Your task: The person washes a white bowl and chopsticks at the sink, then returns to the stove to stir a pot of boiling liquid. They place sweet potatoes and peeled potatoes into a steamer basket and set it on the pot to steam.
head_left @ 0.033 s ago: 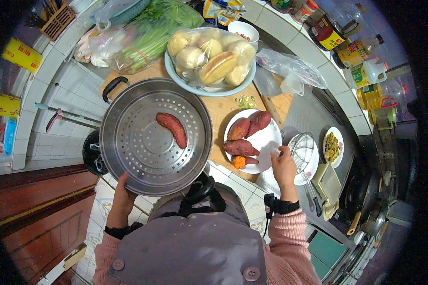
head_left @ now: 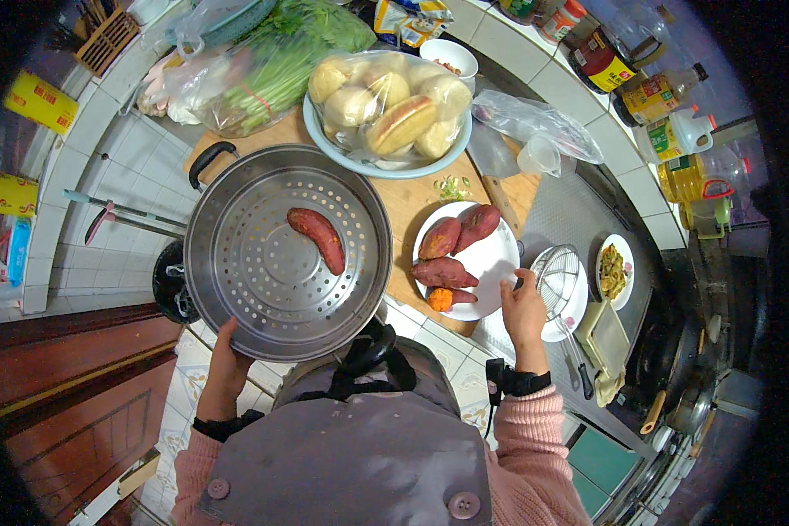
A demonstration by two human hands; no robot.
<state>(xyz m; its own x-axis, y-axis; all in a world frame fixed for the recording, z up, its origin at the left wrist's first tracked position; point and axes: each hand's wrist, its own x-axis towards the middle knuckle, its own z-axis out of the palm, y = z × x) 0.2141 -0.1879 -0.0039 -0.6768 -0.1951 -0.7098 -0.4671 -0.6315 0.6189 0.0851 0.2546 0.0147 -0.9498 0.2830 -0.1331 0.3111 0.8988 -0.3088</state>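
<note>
My left hand (head_left: 223, 375) grips the near-left rim of a round metal steamer pot (head_left: 237, 302) with a perforated base. Inside it lies one reddish sweet potato (head_left: 317, 240), off-centre toward the far side. To the right, a white plate (head_left: 493, 263) carries several sweet potatoes (head_left: 447, 272); the nearest one shows an orange broken end. My right hand (head_left: 524, 316) is at that plate's right edge, fingers curled together around a small dark part I cannot make out. Right beside it, a wire skimmer (head_left: 558, 279) rests over another white plate (head_left: 572, 316).
Behind the pot stands a light-blue basin (head_left: 456, 156) with bagged buns (head_left: 386, 101). Bagged green vegetables (head_left: 254, 96) lie at the back left. A cleaver (head_left: 500, 162) and a plate of cooked food (head_left: 614, 270) are to the right. Bottles (head_left: 662, 96) line the tiled ledge.
</note>
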